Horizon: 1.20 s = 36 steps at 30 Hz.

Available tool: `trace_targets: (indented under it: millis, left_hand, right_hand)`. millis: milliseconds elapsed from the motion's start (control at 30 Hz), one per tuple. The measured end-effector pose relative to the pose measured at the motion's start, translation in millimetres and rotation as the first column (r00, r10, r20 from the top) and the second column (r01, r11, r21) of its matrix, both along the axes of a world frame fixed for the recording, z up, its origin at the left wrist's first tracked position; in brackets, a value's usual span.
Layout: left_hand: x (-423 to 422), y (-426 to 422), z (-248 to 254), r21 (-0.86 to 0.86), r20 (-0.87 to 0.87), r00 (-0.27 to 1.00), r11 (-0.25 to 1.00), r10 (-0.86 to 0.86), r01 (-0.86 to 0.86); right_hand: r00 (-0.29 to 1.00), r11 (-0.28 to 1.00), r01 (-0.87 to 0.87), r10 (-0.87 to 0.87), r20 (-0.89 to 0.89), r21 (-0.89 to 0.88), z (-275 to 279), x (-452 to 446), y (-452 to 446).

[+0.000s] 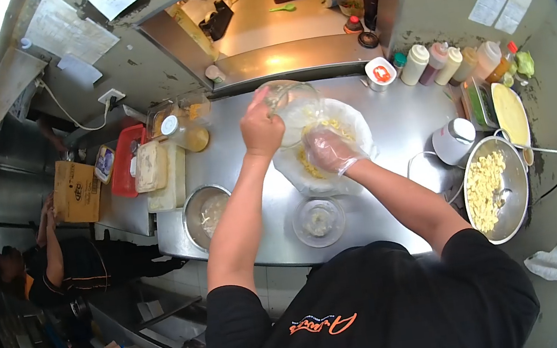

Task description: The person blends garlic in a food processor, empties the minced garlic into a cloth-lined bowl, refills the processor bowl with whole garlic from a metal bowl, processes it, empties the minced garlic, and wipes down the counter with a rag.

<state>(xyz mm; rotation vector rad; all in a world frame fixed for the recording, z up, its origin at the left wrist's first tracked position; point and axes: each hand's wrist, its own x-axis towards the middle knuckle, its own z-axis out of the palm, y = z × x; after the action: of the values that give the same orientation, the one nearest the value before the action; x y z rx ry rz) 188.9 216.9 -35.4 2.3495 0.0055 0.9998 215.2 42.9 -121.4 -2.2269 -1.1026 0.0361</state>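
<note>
My left hand (262, 128) grips a clear container (299, 91) by its side, tilted over a wide bowl with a whitish liner (354, 116). Yellow food pieces (307, 164) lie inside the lined bowl. In a clear plastic glove, my right hand (330, 149) reaches down into that bowl, touching the food. Its fingers look curled, but the glove and the angle hide what is between them. Closer to my body, a small clear bowl (319, 222) with whitish contents stands on the steel table (236, 120).
To the left are a metal bowl (191, 221), a lidded tub (151, 166) and a red tray (129, 158). Squeeze bottles (415, 64), a white appliance (455, 141) and a bowl of yellow pieces (516, 192) stand right. A person holds a cardboard box (77, 191) at far left.
</note>
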Motion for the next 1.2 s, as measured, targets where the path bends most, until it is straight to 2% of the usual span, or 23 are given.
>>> trace_targets:
  millis: [33,100,133,167,200,233,333,400,433,467,567,633,733,767,833,867,900,933,967,1000,1067,1133,1200]
  left_hand:
    - [3,5,-3,0.043,0.052,0.998,0.998,0.032,-0.035]
    - [4,19,-8,0.028,-0.054,0.993,0.994,0.105,-0.104]
    - [6,21,-8,-0.052,-0.005,0.99,0.989,0.139,-0.139]
    - [12,15,-10,-0.142,0.034,0.988,0.979,0.154,-0.148]
    - [12,3,-2,-0.336,-0.029,0.989,0.93,0.147,-0.148]
    - [14,-9,8,-0.508,-0.094,0.987,0.846,0.134,-0.163]
    - [35,-39,-15,-0.747,-0.163,0.985,0.645,0.058,-0.162]
    - [45,-89,-16,-0.739,-0.231,0.971,0.64,0.052,-0.21]
    - [52,-109,-27,-0.722,-0.245,0.969,0.66,0.038,-0.208]
    - [60,-133,-40,-0.761,-0.285,0.959,0.61,-0.007,-0.222]
    - [75,-204,-73,-0.799,-0.411,0.908,0.514,-0.085,-0.313]
    - [80,-244,-94,-0.748,-0.489,0.872,0.517,-0.006,-0.416]
    - [76,-279,-115,-0.724,-0.531,0.845,0.483,0.064,-0.492]
    - [65,-280,-112,-0.751,-0.538,0.843,0.462,-0.014,-0.472]
    - [75,-264,-186,-0.75,-0.529,0.845,0.509,-0.081,-0.421]
    - [62,-267,-179,-0.837,-0.475,0.871,0.368,-0.123,-0.405]
    - [32,-274,-132,-0.877,-0.455,0.866,0.27,-0.206,-0.397]
    - [15,-275,-134,-0.884,-0.43,0.878,0.296,-0.211,-0.362]
    - [0,-277,-137,-0.89,-0.402,0.891,0.319,-0.212,-0.326]
    - [-19,-280,-131,-0.87,-0.442,0.867,0.347,-0.232,-0.35]
    - [-49,-281,-128,-0.861,-0.467,0.834,0.365,-0.292,-0.354]
    - [-72,-277,-138,-0.885,-0.439,0.817,0.337,-0.372,-0.322]
    - [-86,-275,-136,-0.846,-0.508,0.768,0.394,-0.391,-0.358]
  right_hand:
    - [0.99,0.985,-0.095,0.078,-0.115,-0.147,-7,0,-9]
    - [0.991,0.994,-0.106,0.109,-0.083,0.034,25,-7,-14]
    - [0.993,0.989,-0.09,0.097,-0.065,0.116,44,-9,-19]
    - [0.989,0.983,0.001,0.026,-0.145,0.181,57,-9,-19]
    - [0.973,0.964,0.106,-0.05,-0.227,0.242,67,-9,-23]
    - [0.929,0.916,0.189,-0.051,-0.367,0.352,75,-8,-39]
    - [0.725,0.645,0.45,0.14,-0.674,0.618,100,-12,-84]
    - [0.551,0.396,0.631,0.377,-0.745,0.667,114,-19,-138]
    - [0.544,0.335,0.679,0.367,-0.754,0.653,118,-22,-163]
    - [0.538,0.274,0.72,0.36,-0.762,0.638,119,-24,-188]
    - [0.534,0.195,0.757,0.366,-0.762,0.624,114,-44,-250]
    - [0.509,0.147,0.8,0.349,-0.787,0.582,108,-68,-273]
    - [0.436,0.186,0.829,0.377,-0.818,0.527,93,-107,-305]
    - [0.417,0.182,0.845,0.365,-0.832,0.503,89,-119,-315]
    - [0.389,0.165,0.873,0.334,-0.859,0.459,85,-138,-338]
    - [0.414,0.145,0.873,0.286,-0.864,0.466,84,-145,-353]
    - [0.434,0.125,0.874,0.236,-0.869,0.47,84,-151,-370]
    - [0.452,0.107,0.873,0.187,-0.872,0.476,83,-155,-386]
    - [0.509,0.063,0.857,0.045,-0.86,0.511,78,-155,-402]
    - [0.5,0.014,0.866,-0.036,-0.865,0.5,73,-153,-421]
    - [0.404,0.049,0.91,-0.326,-0.855,0.411,74,-143,-450]
    - [0.275,0.128,0.959,-0.645,-0.713,0.254,68,-134,-465]
    - [0.203,0.214,0.977,-0.926,-0.318,0.0,58,-125,-476]
